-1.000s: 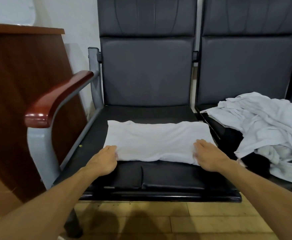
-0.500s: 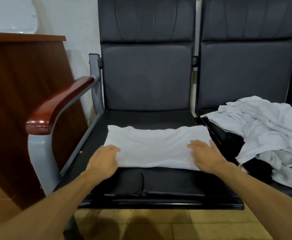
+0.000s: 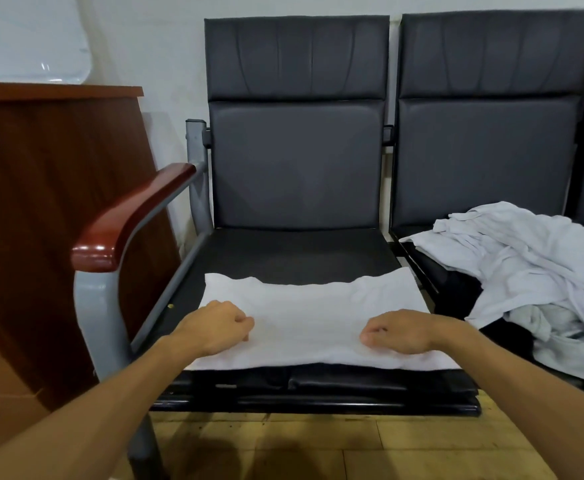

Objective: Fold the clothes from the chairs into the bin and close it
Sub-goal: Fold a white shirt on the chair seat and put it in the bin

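Palms lay flat before; now left hand and right hand each pinch the white shirt.

Soft, even indoor light falls from above, dim over the dark chair backs yet bright on the white folded garment. A small glare spot sits on the glossy wooden armrest, and a diffuse shadow darkens the floor at lower centre. Wide-angle distortion bows straight lines near the frame edges; focus is fairly sharp throughout.
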The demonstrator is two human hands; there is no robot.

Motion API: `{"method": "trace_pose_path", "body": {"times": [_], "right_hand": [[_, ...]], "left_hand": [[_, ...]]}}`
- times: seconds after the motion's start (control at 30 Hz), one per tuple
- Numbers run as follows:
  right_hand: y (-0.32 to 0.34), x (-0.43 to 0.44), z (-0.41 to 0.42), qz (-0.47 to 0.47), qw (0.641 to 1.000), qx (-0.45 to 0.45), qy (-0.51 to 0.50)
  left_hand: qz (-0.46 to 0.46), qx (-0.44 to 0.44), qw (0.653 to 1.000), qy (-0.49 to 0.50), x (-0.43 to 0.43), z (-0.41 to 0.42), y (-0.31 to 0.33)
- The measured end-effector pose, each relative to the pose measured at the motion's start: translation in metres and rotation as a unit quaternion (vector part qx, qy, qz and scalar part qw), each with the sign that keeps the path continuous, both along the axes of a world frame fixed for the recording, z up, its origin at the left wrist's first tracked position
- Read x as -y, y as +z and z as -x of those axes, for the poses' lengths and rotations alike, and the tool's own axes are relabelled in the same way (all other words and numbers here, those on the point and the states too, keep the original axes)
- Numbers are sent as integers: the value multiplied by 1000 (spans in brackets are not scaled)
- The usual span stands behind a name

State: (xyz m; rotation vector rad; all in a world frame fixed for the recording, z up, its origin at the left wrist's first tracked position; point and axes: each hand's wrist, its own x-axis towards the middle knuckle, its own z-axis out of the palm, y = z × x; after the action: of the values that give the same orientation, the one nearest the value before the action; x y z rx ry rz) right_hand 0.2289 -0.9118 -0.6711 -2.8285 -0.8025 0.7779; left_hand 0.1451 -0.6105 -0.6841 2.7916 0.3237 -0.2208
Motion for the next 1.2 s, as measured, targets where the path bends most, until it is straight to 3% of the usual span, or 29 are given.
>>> {"method": "trace_pose_path", "body": {"times": [0.1,0.2,0.33,0.47,0.57,0.67,0.77,0.87,0.93,1.03,1.2], "right_hand": [[7,-4,5,13,999,40,5],[6,-13,9,27,996,83,3],[-5,-23,7,-8,990,135,-29],[-15,-38,0,-38,986,159,-38],[-22,-52,-4,-40,988,142,-34],[-27,-66,-9,-48,988,146,-30],[-29,-75,-13,-57,985,164,-24],[-23,-72,-18,-91,977,188,-45],[-18,-60,-22,-116,969,206,-77],[-14,-35,-24,-157,952,221,-140],[-7,15,-26,-184,923,235,-242]], "left_hand": [[20,-4,999,27,2,7,1],[-40,18,998,33,-5,9,-7],[-110,74,984,117,-28,12,-16],[-216,24,965,148,-39,19,-25],[-205,-33,967,146,-30,12,-22],[-123,-79,974,171,-22,4,-15],[16,-16,983,184,-21,1,-9],[183,33,958,218,-17,0,2],[324,10,908,264,-11,1,11],[524,28,804,279,-2,-2,17],[667,131,676,284,42,-17,32]]}}
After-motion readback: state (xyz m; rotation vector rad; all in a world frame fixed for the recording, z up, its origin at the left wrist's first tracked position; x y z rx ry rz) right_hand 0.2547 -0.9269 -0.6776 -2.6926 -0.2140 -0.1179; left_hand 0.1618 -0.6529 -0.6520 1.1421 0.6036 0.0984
